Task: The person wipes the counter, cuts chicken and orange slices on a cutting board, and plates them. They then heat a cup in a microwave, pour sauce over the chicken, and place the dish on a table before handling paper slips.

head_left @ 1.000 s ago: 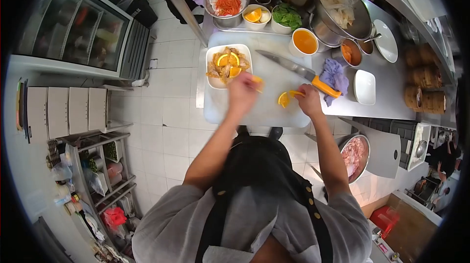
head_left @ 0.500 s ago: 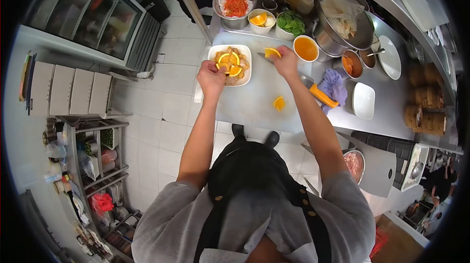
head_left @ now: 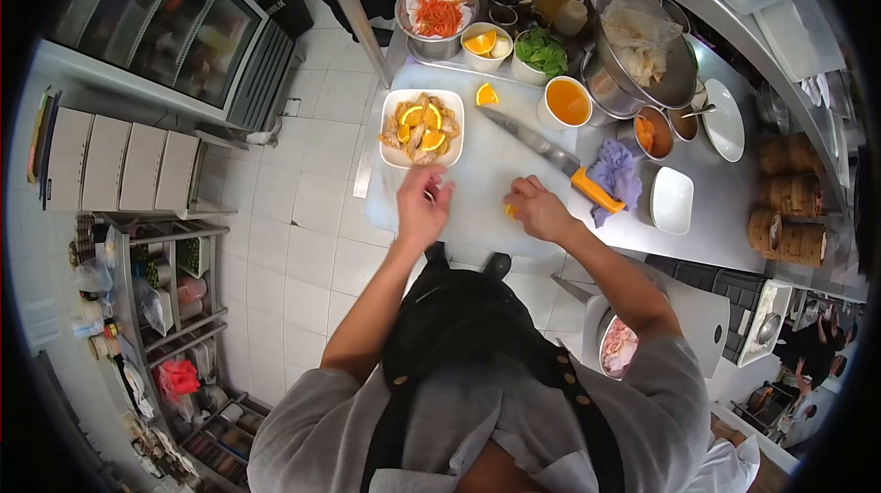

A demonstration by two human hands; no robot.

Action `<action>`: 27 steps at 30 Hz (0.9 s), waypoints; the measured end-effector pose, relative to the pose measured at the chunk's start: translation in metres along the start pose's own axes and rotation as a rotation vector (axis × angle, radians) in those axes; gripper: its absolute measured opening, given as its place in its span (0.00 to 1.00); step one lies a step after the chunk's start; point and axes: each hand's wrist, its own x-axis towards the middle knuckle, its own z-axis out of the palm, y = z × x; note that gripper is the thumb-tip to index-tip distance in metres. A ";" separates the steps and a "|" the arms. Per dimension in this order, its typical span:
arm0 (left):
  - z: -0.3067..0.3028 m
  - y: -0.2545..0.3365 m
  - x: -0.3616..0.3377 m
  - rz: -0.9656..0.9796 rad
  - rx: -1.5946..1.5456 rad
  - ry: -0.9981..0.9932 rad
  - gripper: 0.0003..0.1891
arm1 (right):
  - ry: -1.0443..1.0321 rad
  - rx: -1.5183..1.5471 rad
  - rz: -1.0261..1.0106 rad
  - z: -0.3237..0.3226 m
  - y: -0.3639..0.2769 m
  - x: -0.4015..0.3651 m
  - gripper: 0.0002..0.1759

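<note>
While the right hand (head_left: pixel 540 208) is pinching a small orange piece (head_left: pixel 510 210) at the cutting board (head_left: pixel 477 172), close to the near edge of the worktop (head_left: pixel 720 234), the left hand (head_left: pixel 422 210) is hovering just beside the near rim of the filled bowl (head_left: pixel 394 155), its fingers curving loosely and leaving a narrow gap at the thumb. That bowl, white and square, is sitting on the board toward the worktop's left edge, with orange slices (head_left: pixel 432 140) lying over pale brown food. Farther from the near edge, an orange wedge (head_left: pixel 486 94) is resting on the board near the tip of the knife (head_left: pixel 537 144). The knife is lying aslant, its yellow-orange handle pointing toward the near edge beside a purple cloth (head_left: pixel 617 172). Right of the cloth, a white dish (head_left: pixel 672 201) is standing on the worktop. Toward the far left corner, a leaf tub (head_left: pixel 526 72), a fruit tub (head_left: pixel 481 62) and a metal bowl (head_left: pixel 471 16) of orange shreds are standing side by side
</note>
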 end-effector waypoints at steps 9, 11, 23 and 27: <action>0.031 -0.022 -0.053 0.035 -0.030 -0.224 0.07 | -0.262 -0.100 0.227 0.000 0.017 0.014 0.17; 0.024 -0.017 -0.063 -0.087 -0.085 -0.252 0.12 | -0.268 0.022 0.257 -0.013 0.022 0.054 0.16; -0.005 -0.041 -0.107 -0.377 -0.163 -0.512 0.15 | 0.543 -0.464 0.679 -0.074 0.079 -0.048 0.12; 0.035 0.000 -0.091 -0.226 -0.253 -0.747 0.14 | 0.474 -0.242 0.827 -0.044 0.158 -0.100 0.18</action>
